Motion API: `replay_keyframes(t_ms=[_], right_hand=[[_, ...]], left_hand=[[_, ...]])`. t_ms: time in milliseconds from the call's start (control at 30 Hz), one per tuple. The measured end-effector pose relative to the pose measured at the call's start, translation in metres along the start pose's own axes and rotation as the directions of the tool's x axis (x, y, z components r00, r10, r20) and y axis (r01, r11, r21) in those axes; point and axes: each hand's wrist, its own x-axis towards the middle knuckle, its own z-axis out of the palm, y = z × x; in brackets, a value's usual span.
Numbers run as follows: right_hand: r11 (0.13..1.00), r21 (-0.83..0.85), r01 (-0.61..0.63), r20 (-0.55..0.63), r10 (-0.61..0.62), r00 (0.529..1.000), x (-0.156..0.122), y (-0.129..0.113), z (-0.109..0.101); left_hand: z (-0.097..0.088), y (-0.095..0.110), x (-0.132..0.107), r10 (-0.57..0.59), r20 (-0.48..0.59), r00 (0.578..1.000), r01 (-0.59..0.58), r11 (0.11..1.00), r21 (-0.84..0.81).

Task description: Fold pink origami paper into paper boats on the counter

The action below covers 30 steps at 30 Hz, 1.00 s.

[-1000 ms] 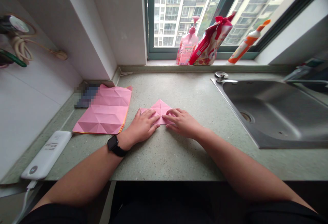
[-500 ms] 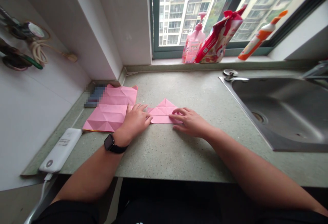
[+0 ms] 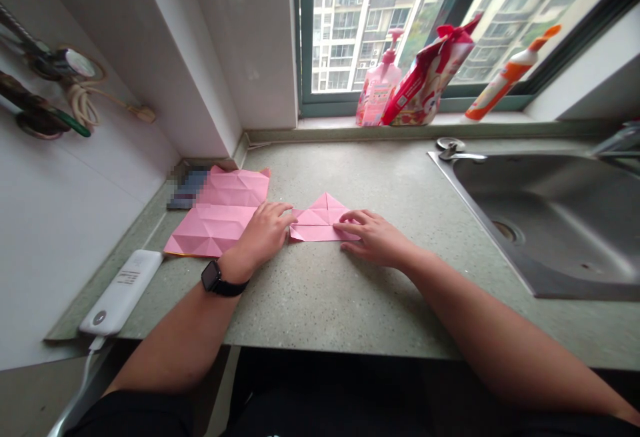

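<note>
Far left of the left hand, near the desk (image 3: 320, 303) edge: a white power bank (image 3: 121, 292) with its cable hanging off; just beyond that hand's knuckles, a creased pink sheet (image 3: 220, 219), opened flat, with a blurred dark item at its far corner.

Left hand (image 3: 261, 237): palm down on the desk, fingers loosely together, fingertips touching the left corner of the folded pink paper (image 3: 320, 221); black watch (image 3: 216, 278) on the wrist.

Between the two hands: the folded pink paper itself, a flat triangle pointing away from the body, lying on the desk; likely very light, thin and limp, quick to slide on the smooth speckled top and to crumple or tear under a rough pull (creases already set, so best taken at a corner or along an edge, pinched gently, or held down flat with fingertips).

Right hand (image 3: 376, 237): palm down, fingers slightly curled, tips pressing the paper's right corner; nothing pinched.

Well right of that hand: a steel sink (image 3: 550, 223); beyond, on the sill, a pink pump bottle (image 3: 377, 90), a red pouch (image 3: 425, 77) and an orange-capped bottle (image 3: 505, 77).
</note>
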Motion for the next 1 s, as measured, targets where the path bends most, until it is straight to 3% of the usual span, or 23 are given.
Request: replay_keyframes(t_ms=[133,267,433,633,767,867,933,1000], right_hand=[[1.0,0.001,-0.024,0.002,0.024,1.0,-0.001,0.003,0.0],[0.999,-0.013,-0.038,-0.021,0.037,0.999,-0.002,0.004,-0.001],[0.999,-0.046,0.004,-0.097,-0.009,0.995,0.0,-0.002,-0.001],[0.998,-0.052,0.027,-0.174,-0.036,0.984,0.004,-0.01,-0.003],[0.999,0.038,0.025,-0.255,-0.015,0.967,0.001,-0.013,-0.012],[0.985,0.173,-0.003,-0.35,0.064,0.934,-0.003,-0.012,-0.02],[0.94,0.339,-0.032,-0.389,0.171,0.905,-0.003,-0.01,-0.021],[0.835,0.547,-0.063,-0.377,0.313,0.871,-0.002,-0.007,-0.018]], left_hand=[[0.0,0.001,0.004,0.033,-0.012,0.999,-0.033,0.999,-0.005],[-0.002,0.005,0.007,0.065,-0.102,0.993,-0.072,0.995,-0.068],[-0.004,0.016,0.008,0.142,-0.217,0.966,-0.181,0.969,-0.17],[-0.005,0.027,0.005,0.202,-0.314,0.928,-0.266,0.948,-0.177],[-0.008,0.029,0.001,0.146,-0.418,0.897,-0.248,0.948,-0.199],[-0.012,0.028,-0.002,0.093,-0.544,0.834,-0.227,0.956,-0.185],[-0.014,0.029,-0.003,0.075,-0.616,0.784,-0.223,0.96,-0.167],[-0.015,0.031,-0.003,0.074,-0.635,0.769,-0.228,0.96,-0.164]])
